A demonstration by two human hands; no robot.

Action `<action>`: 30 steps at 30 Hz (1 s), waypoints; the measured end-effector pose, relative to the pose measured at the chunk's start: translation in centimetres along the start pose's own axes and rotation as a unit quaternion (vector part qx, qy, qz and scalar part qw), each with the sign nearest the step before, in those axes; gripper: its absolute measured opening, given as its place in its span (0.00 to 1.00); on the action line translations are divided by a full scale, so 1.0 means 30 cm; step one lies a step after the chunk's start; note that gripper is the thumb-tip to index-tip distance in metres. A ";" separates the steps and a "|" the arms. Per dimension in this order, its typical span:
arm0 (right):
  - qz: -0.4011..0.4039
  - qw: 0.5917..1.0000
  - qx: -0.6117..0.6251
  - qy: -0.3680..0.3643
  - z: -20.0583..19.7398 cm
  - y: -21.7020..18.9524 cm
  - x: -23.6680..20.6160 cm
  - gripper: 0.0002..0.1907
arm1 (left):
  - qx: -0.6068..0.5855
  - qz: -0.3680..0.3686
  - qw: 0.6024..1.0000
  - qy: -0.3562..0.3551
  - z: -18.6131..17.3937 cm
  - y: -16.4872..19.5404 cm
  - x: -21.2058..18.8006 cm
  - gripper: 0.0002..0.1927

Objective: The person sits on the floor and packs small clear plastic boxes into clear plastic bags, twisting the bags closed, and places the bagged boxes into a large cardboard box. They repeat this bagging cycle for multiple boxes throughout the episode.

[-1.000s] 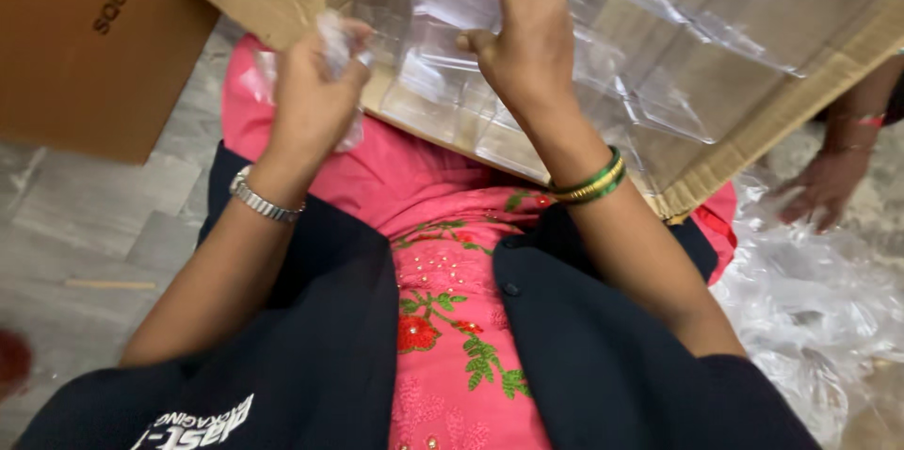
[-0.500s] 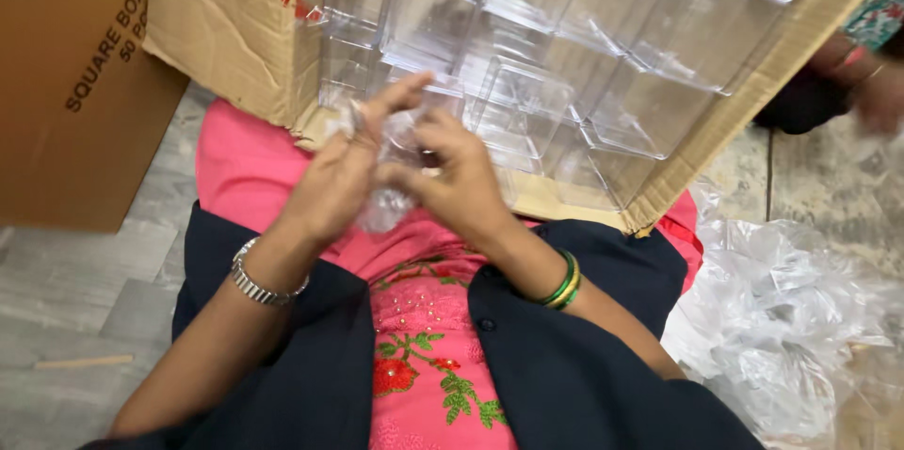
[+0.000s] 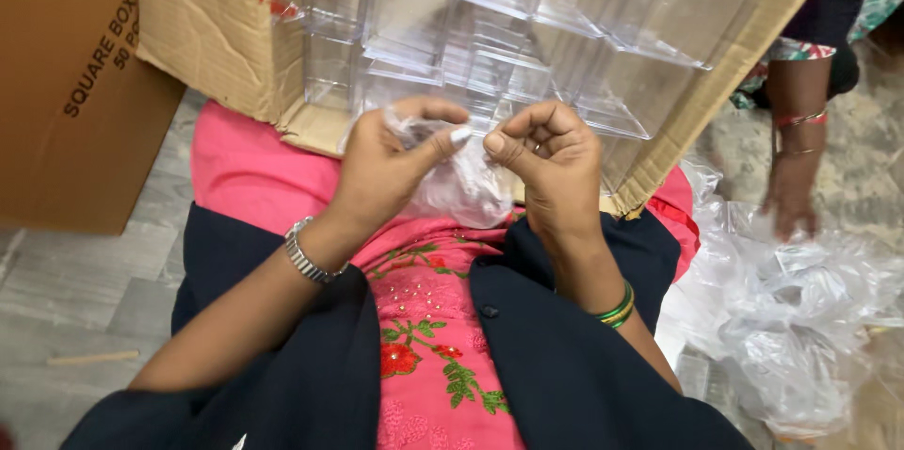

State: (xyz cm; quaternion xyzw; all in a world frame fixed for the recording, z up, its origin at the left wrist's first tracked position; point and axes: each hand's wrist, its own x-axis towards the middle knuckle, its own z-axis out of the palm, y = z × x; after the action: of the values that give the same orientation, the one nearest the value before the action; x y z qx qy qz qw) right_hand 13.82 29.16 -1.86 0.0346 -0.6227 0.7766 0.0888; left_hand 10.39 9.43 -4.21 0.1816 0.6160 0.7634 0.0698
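Note:
My left hand (image 3: 391,163) and my right hand (image 3: 546,160) meet over my lap, both pinching a thin clear plastic bag (image 3: 461,188) between thumb and fingers. The bag hangs crumpled between them. Just beyond my hands lies an open cardboard carton (image 3: 212,31), tipped toward me and filled with several clear plastic boxes (image 3: 527,26). I wear a pink embroidered garment and a dark jacket, a metal watch on the left wrist and green bangles on the right.
A closed brown carton (image 3: 66,83) stands at the left on the grey tiled floor (image 3: 66,309). A heap of crumpled clear plastic bags (image 3: 800,318) lies at the right, where another person's hand (image 3: 791,191) reaches down.
My right hand came down out of the carton to join the left at the plastic bag. Both hands now pinch it closer to my lap, and the view shifted up.

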 end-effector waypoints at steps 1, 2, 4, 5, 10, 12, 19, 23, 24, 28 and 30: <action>-0.026 0.999 -0.020 0.005 0.001 0.001 0.002 0.10 | 0.000 0.017 1.000 0.021 -0.004 -0.007 0.002 0.10; -0.025 0.999 -0.015 0.027 0.000 0.001 -0.001 0.09 | 0.000 0.034 0.999 0.043 -0.010 -0.013 0.003 0.10; -0.025 0.997 -0.004 0.071 -0.004 0.007 -0.017 0.09 | -0.011 0.040 0.997 0.062 -0.023 -0.024 0.008 0.09; -0.027 0.997 0.000 0.072 -0.008 0.012 -0.029 0.09 | -0.025 0.025 0.998 0.061 -0.026 -0.030 0.008 0.09; -0.050 0.989 -0.136 0.039 -0.023 0.053 -0.072 0.07 | -0.146 -0.029 0.988 0.026 -0.022 -0.041 -0.012 0.07; -0.042 0.982 -0.182 -0.001 -0.030 0.066 -0.058 0.08 | -0.225 -0.065 0.972 -0.030 -0.017 -0.039 -0.021 0.08; 0.024 0.987 0.158 -0.014 -0.096 0.018 -0.034 0.12 | -0.118 0.012 0.993 0.015 -0.005 -0.026 -0.004 0.07; 0.049 0.996 0.071 -0.038 -0.097 0.015 -0.061 0.09 | -0.169 0.021 0.985 0.030 -0.005 -0.005 -0.019 0.08; 0.024 0.999 0.015 -0.043 -0.092 0.019 -0.065 0.08 | -0.187 0.017 0.982 0.019 -0.004 0.000 -0.025 0.08; -0.007 0.998 -0.051 0.038 -0.068 0.007 -0.054 0.08 | -0.154 0.029 0.985 0.073 0.007 0.019 -0.030 0.07; -0.012 0.999 0.042 0.029 -0.050 -0.022 -0.050 0.09 | -0.091 0.047 0.991 0.083 0.017 0.029 -0.031 0.05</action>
State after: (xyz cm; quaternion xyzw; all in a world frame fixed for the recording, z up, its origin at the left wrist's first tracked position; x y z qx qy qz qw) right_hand 15.49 30.61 -1.81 0.0231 -0.5866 0.8013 0.1148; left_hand 11.55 9.39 -3.45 0.1392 0.5384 0.8311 -0.0015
